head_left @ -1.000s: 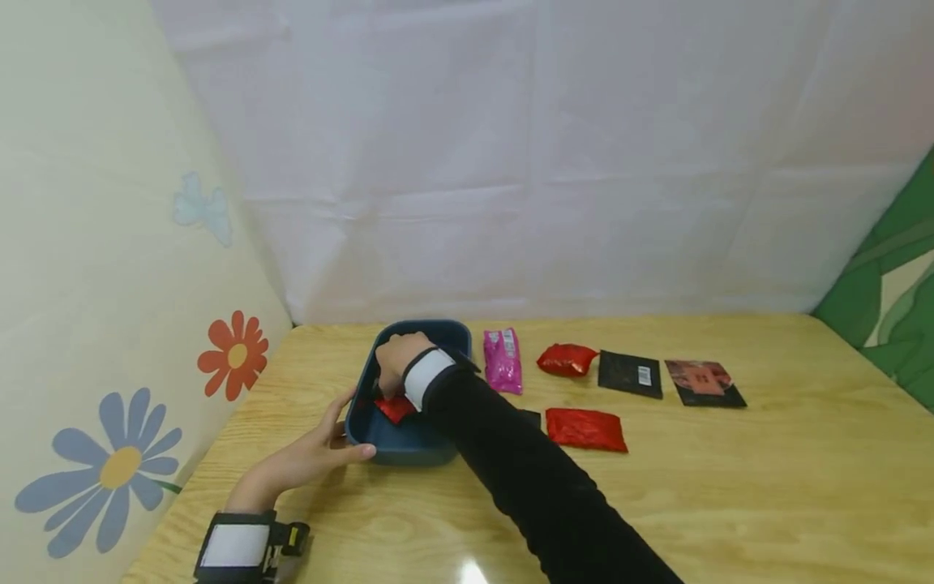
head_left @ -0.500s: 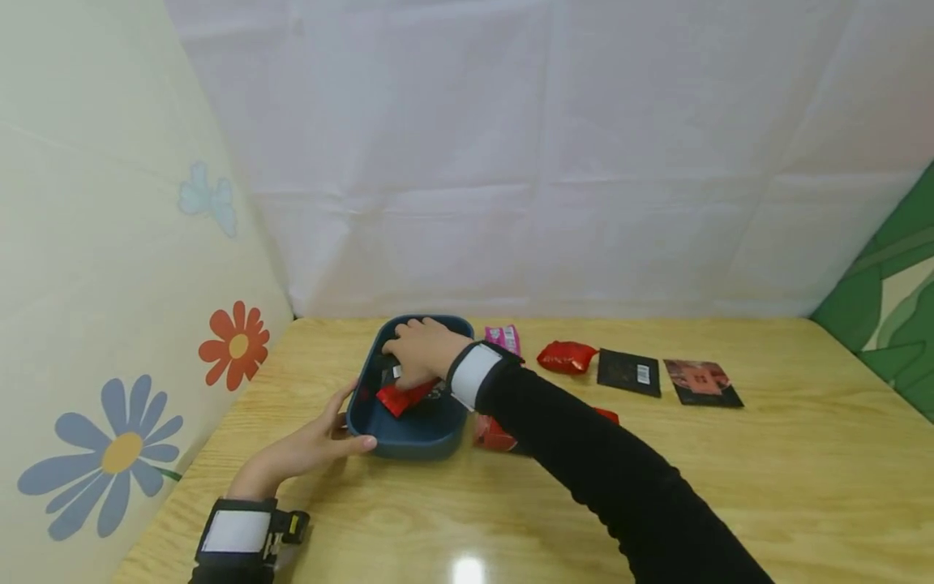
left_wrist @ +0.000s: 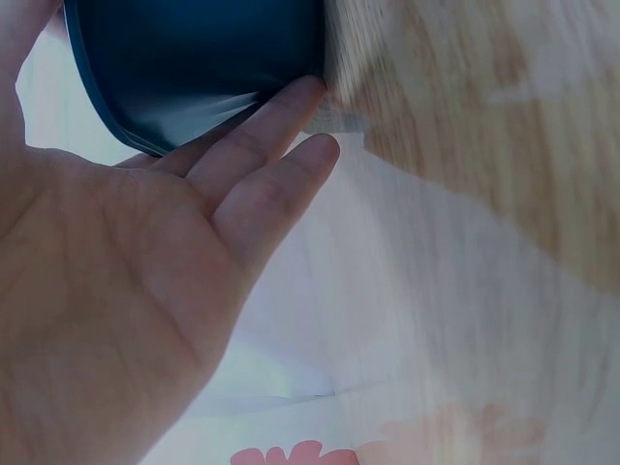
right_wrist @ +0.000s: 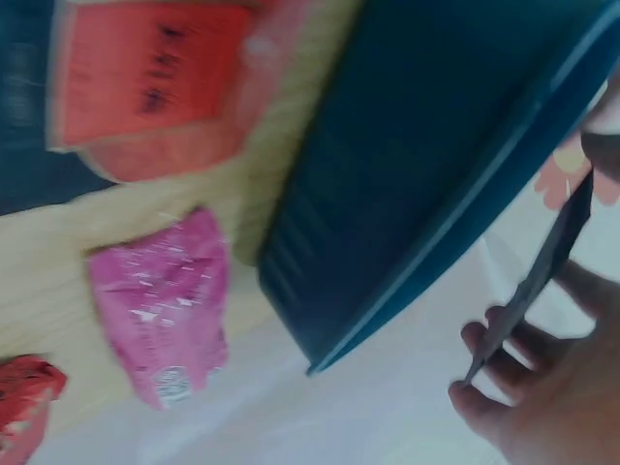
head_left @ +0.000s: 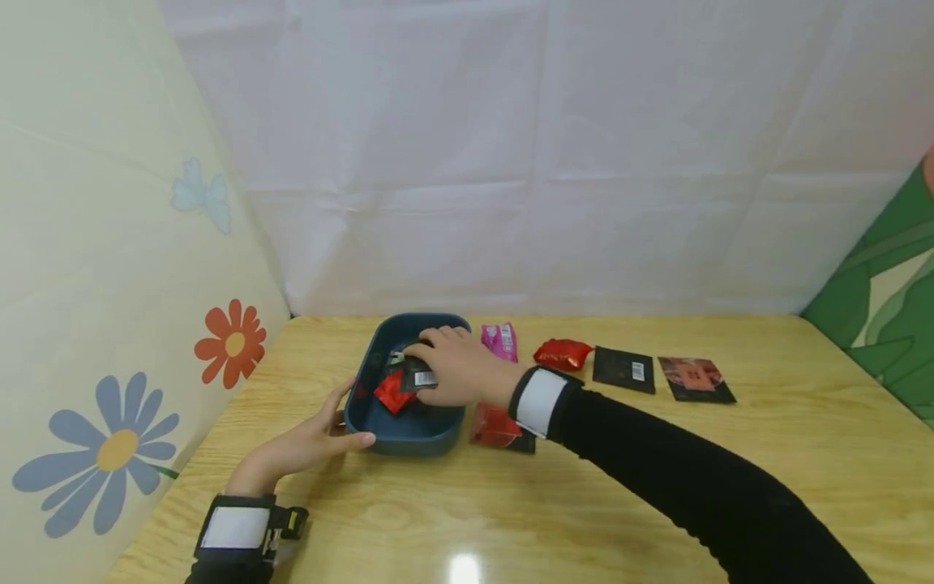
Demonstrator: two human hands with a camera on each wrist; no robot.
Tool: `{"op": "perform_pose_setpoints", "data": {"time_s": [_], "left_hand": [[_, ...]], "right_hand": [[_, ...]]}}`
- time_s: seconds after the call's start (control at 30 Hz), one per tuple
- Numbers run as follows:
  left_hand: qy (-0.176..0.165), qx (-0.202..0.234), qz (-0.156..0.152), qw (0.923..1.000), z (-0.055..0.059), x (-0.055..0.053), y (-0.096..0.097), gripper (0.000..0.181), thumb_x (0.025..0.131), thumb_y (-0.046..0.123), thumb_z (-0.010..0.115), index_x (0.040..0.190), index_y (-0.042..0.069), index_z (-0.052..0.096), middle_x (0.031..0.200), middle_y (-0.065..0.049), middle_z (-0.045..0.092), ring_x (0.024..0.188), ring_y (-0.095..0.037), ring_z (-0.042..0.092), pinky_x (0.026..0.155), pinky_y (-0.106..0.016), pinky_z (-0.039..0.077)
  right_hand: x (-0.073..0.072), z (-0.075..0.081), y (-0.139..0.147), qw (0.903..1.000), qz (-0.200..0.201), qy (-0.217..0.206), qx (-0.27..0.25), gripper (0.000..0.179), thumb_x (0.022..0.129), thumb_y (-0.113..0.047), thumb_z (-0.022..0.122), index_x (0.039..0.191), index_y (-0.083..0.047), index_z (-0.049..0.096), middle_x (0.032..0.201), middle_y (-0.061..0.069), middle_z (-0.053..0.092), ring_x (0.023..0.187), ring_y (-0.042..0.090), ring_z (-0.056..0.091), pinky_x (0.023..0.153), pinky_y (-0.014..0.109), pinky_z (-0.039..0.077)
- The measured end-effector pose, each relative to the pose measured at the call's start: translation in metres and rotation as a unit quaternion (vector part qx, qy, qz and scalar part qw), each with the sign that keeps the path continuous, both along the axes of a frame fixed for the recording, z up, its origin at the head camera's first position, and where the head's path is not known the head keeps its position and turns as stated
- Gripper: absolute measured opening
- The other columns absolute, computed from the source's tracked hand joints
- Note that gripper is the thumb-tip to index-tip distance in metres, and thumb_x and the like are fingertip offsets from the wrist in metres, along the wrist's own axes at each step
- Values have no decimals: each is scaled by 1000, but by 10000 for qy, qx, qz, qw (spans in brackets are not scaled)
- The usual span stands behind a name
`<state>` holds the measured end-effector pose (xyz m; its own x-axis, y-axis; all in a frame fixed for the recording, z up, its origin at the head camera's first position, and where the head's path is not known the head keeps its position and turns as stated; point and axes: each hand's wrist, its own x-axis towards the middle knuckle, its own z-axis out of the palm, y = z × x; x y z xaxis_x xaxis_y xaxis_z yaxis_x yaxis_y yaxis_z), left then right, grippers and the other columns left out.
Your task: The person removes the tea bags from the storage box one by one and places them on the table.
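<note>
Over the right half of a dark blue plastic bin, my right hand pinches a flat black packet with a white barcode label. The right wrist view shows that packet edge-on between thumb and fingers. A shiny red packet lies inside the bin. My left hand holds the bin's near left corner, thumb on the front wall and fingers along the left side. In the left wrist view, fingertips press against the bin's outer wall.
Right of the bin lie a pink packet, a black packet with a red front, a puffy red packet, a flat black packet and a red-and-black packet. A white cloth hangs behind the wooden table.
My right hand has risen from deep in the bin and shifted right, lifting the black packet with it. The left hand stays on the bin. My sleeve now covers a red packet seen earlier.
</note>
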<state>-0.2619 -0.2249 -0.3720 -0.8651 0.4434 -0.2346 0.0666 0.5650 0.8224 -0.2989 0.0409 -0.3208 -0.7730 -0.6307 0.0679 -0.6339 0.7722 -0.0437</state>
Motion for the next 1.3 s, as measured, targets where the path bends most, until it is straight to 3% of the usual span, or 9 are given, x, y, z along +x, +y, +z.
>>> {"op": "perform_pose_setpoints", "data": {"time_s": [0.3, 0.67, 0.87, 1.0, 1.3], "left_hand": [[48, -123, 76, 9999, 1, 2, 2, 98, 93, 37, 70, 158, 19, 0, 145, -30, 35, 123, -42, 47, 99, -60, 39], [95, -108, 26, 9999, -1, 1, 1, 98, 93, 38, 70, 158, 20, -1, 152, -31, 25, 128, -45, 42, 102, -61, 36], [85, -99, 31, 9999, -1, 0, 1, 97, 93, 37, 70, 158, 21, 0, 144, -31, 36, 124, -42, 46, 100, -61, 38], [61, -95, 27, 9999, -1, 1, 1, 98, 93, 38, 70, 158, 21, -1, 142, -31, 38, 125, -43, 45, 100, -61, 37], [67, -105, 0, 9999, 1, 2, 1, 100, 92, 41, 70, 158, 18, -2, 153, -32, 22, 131, -47, 39, 104, -63, 32]], "right_hand": [[22, -8, 36, 9986, 34, -76, -515, 69, 90, -46, 70, 148, -17, 47, 151, 13, 39, 137, 33, 37, 113, 50, 27], [39, -21, 80, 9954, 297, 268, -870, 71, 89, -49, 70, 147, -16, 47, 151, 12, 40, 136, 32, 39, 111, 54, 30], [52, -27, 103, 9935, 410, 675, -822, 73, 89, -50, 70, 148, -16, 46, 149, 12, 42, 133, 33, 42, 109, 55, 31], [62, -30, 118, 9942, 492, 606, -740, 73, 89, -51, 70, 148, -16, 46, 149, 13, 42, 135, 34, 41, 109, 56, 31], [73, -38, 144, 9949, 522, 574, -638, 76, 87, -49, 73, 149, -13, 45, 155, 14, 35, 137, 35, 38, 109, 58, 30]]}}
